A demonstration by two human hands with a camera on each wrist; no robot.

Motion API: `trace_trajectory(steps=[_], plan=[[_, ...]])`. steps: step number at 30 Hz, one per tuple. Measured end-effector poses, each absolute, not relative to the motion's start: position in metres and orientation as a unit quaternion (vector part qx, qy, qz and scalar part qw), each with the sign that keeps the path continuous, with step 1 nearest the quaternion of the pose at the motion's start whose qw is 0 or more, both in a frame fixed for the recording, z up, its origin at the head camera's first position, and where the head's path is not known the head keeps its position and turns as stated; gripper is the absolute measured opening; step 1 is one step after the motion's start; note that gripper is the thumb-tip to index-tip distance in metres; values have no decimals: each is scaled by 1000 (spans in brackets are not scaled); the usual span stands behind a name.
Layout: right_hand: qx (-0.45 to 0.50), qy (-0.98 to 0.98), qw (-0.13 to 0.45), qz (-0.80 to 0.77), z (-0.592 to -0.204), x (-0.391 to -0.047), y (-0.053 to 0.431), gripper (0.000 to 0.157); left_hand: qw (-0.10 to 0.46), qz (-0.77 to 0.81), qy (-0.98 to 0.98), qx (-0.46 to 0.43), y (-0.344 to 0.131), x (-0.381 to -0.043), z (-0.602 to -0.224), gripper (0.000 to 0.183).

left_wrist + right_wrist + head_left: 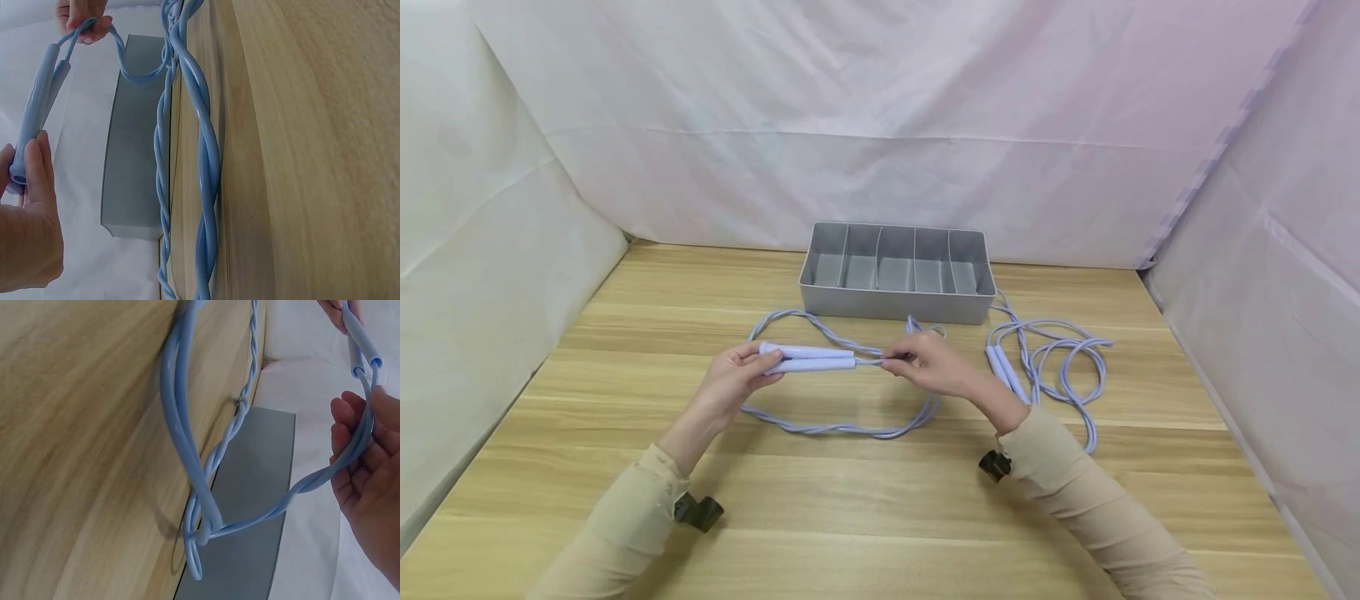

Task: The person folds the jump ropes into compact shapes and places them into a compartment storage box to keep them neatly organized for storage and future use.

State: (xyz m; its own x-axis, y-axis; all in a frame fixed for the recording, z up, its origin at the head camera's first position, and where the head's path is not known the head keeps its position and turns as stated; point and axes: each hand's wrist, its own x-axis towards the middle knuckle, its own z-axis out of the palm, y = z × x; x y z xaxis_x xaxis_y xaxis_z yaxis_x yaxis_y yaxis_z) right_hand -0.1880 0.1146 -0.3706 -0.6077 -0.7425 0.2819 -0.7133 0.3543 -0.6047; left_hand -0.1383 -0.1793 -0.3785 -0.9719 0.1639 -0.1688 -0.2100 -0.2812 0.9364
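My left hand [730,382] grips the ends of two pale blue jump rope handles [814,358], held side by side above the wooden table. Where the cord leaves the handles, my right hand [934,362] pinches it between thumb and fingers. In the right wrist view the doubled cord [355,449] runs across the fingers of this hand. The rest of the cord, twisted in a double strand [842,430], forms a wide loop below the hands. A small knotted bend [209,532] shows in that loop. Part of the cord is hidden behind the right hand.
A grey box [895,305] with several compartments stands at the back of the table [850,517]. To the right lies a second pale blue jump rope [1006,373] with its cord loosely tangled. White cloth [880,100] hangs behind and at both sides.
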Motion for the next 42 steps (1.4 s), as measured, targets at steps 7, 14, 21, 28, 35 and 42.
trace_trajectory(steps=[7,14,21,28,35,42], plan=[[-461,823,-55,-328,-366,-194,117,8,150,800,581,-13,-177,-139,-384,19],[-497,826,-128,-233,-365,-194,119,5,221,765,605,-13,-178,-141,-397,17],[-518,817,-153,-202,-359,-192,117,6,249,745,619,-16,-176,-143,-400,8],[-526,813,-164,-187,-355,-192,114,6,262,737,623,3,-176,-142,-406,11],[-521,822,-163,-161,-353,-196,110,5,271,718,640,39,-175,-137,-408,32],[-510,830,-147,-168,-350,-203,107,6,280,684,672,52,-175,-138,-406,56]])
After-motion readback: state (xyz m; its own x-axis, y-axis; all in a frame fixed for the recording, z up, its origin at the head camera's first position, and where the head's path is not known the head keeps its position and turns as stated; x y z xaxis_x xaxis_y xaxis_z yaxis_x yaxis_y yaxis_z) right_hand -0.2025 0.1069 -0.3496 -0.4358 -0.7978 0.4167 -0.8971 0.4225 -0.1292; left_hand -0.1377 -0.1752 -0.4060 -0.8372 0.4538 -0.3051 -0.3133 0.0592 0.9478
